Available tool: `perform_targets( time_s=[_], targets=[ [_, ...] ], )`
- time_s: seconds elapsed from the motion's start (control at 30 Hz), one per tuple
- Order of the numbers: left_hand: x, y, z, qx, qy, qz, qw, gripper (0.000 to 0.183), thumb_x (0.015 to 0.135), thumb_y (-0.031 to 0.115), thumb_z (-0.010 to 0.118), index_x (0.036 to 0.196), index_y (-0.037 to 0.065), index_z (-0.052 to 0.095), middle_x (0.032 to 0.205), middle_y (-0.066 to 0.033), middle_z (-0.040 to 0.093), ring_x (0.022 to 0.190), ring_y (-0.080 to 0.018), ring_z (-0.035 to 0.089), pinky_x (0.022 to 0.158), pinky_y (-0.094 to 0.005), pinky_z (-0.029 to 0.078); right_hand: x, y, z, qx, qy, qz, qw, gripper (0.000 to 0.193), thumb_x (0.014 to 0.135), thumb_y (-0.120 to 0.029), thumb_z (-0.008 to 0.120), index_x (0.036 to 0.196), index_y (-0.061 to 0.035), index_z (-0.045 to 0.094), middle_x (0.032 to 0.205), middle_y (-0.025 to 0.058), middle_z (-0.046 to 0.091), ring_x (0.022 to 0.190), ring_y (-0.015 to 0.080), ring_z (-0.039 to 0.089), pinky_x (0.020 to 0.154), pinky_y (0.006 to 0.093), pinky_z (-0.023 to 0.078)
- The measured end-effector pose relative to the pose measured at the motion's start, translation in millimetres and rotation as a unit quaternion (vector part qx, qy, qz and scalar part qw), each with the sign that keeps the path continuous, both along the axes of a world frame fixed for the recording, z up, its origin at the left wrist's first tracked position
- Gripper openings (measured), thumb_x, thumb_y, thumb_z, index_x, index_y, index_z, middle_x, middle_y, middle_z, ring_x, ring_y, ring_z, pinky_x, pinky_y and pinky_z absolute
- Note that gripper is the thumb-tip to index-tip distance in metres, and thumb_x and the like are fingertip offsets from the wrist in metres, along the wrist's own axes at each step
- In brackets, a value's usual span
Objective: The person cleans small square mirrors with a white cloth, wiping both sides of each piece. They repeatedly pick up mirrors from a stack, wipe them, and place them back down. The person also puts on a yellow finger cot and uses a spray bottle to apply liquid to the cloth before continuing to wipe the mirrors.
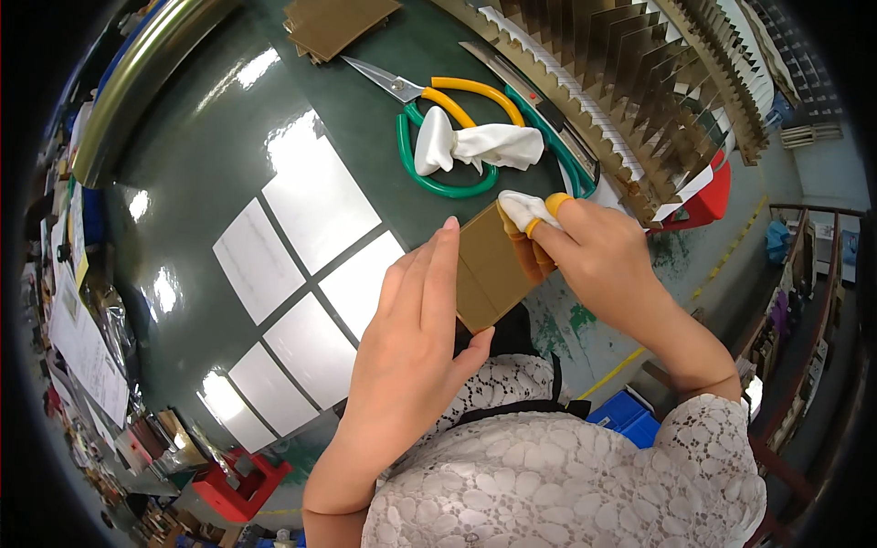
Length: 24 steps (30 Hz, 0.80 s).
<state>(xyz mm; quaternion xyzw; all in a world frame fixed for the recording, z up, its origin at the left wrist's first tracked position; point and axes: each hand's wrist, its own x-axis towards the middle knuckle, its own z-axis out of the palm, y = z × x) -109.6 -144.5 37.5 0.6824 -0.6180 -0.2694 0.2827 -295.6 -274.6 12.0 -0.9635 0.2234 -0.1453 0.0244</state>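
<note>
Head view: left hand (402,315) holds bronze panel (486,267), right hand (605,256) pinches white cloth (526,210); scissors (449,107) lie beyond.

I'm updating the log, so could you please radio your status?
Left hand at left edge of brown panel. Right hand pinching white cloth at its right side. Scissors close by, white bundle across handles.

Glossy green tabletop (206,164), yellow-lined floor (717,236), shelving (827,352)

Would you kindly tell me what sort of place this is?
Probably a workshop: large scissors on a green table, brown sheets standing in rows, and a yellow floor line.
</note>
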Motion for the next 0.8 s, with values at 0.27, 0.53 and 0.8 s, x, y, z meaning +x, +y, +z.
perform_targets(
  time_s=[0.27,0.53,0.8],
  targets=[
    [2.9,1.1,-1.7,-0.003,0.005,-0.008,1.0,0.096,0.066,0.004,0.082,0.148,0.002,0.033,0.119,-0.0152,0.057,0.109,-0.0319,0.053,0.095,-0.0385,0.046,-21.7,26.9,7.6,0.028,0.046,0.026,0.998,0.021,0.071,-0.015,0.067,0.091,-0.0086,0.066,0.076,0.0031,0.046,0.063,0.016,0.054,0.051,0.0295,0.042],
    [2.7,-0.2,0.7,0.006,0.014,-0.003,1.0,0.096,0.066,0.004,0.082,0.148,0.001,0.032,0.119,-0.0156,0.057,0.108,-0.032,0.053,0.093,-0.0386,0.046,16.6,19.9,0.0,0.045,-0.029,0.062,0.997,0.018,0.071,-0.017,0.067,0.087,-0.0091,0.066,0.078,0.0022,0.048,0.064,0.0165,0.055,0.053,0.0286,0.044],
    [3.0,1.6,-1.2,0.001,0.008,-0.003,1.0,0.097,0.066,0.004,0.082,0.148,0.001,0.03,0.122,-0.0155,0.056,0.108,-0.0319,0.054,0.093,-0.0388,0.047,14.1,6.3,1.0,0.0,-0.017,0.014,1.0,0.024,0.068,-0.016,0.067,0.09,-0.0079,0.068,0.077,0.0026,0.05,0.066,0.0168,0.057,0.052,0.0299,0.045]
  ],
)
